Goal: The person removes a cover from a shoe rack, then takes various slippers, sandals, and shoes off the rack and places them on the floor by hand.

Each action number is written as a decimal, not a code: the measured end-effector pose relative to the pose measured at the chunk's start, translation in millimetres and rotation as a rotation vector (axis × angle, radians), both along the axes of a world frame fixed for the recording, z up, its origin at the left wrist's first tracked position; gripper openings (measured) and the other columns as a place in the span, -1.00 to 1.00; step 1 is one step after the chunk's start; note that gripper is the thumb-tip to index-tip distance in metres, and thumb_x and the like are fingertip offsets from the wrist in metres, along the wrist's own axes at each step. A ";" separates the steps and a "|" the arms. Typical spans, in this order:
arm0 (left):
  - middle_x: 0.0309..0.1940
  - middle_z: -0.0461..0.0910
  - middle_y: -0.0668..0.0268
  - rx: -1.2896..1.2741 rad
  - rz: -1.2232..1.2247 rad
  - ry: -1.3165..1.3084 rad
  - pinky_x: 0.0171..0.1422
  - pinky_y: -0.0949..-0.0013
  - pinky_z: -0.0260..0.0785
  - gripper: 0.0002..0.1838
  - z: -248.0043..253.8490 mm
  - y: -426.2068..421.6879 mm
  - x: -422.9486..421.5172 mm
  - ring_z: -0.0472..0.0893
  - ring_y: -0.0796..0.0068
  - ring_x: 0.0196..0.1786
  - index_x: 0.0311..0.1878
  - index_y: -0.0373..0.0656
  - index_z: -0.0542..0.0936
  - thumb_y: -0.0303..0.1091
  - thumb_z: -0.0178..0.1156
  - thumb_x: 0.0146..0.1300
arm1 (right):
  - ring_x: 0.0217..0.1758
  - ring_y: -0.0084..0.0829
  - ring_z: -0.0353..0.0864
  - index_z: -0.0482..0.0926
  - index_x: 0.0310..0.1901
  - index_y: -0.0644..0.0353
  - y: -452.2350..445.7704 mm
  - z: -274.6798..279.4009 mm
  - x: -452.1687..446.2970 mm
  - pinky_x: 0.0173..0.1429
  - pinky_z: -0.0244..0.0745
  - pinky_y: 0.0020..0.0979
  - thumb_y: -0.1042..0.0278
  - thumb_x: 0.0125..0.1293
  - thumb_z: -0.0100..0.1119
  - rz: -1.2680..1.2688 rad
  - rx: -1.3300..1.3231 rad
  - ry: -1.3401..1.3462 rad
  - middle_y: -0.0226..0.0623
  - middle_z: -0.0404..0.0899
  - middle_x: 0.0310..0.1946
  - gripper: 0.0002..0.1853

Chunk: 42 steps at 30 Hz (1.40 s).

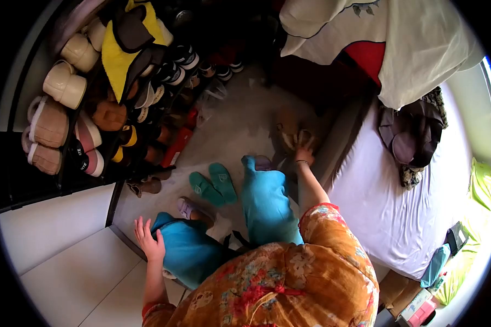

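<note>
My left hand (149,238) rests at the knee of my blue trousers (188,252), its fingers spread and holding nothing. Down by the bed's side, my right hand (304,154) reaches to a pair of tan shoes (289,133) on the floor, its fingers closed at the top of the right-hand one. A pair of green slippers (214,184) lies on the floor between my left foot, in a greyish purple shoe (186,207), and my right leg.
On the left stands a black rack (65,182) full of shoes, with a yellow and dark cloth (117,57) on it. A bed (390,207) with a pale sheet holds dark clothing (412,131). White fabric (420,49) hangs at the upper right. Brown shoes (147,186) lie beside the rack.
</note>
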<state>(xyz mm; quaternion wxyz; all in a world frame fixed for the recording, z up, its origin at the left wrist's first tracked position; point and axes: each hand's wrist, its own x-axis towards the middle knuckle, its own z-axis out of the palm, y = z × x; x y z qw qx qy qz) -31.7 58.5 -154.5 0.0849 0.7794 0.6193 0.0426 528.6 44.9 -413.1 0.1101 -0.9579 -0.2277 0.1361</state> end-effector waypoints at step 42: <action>0.38 0.19 0.19 -0.501 0.170 -1.889 0.46 0.09 -0.03 -0.37 135.0 -91.9 154.6 0.19 0.22 0.41 0.38 -0.16 0.20 0.01 -0.09 0.36 | 0.40 -0.25 0.22 0.20 0.36 -0.03 -6.3 245.4 -255.3 0.41 -0.04 0.10 -0.36 0.25 -0.12 1.230 0.651 0.806 -0.16 0.28 0.31 -0.23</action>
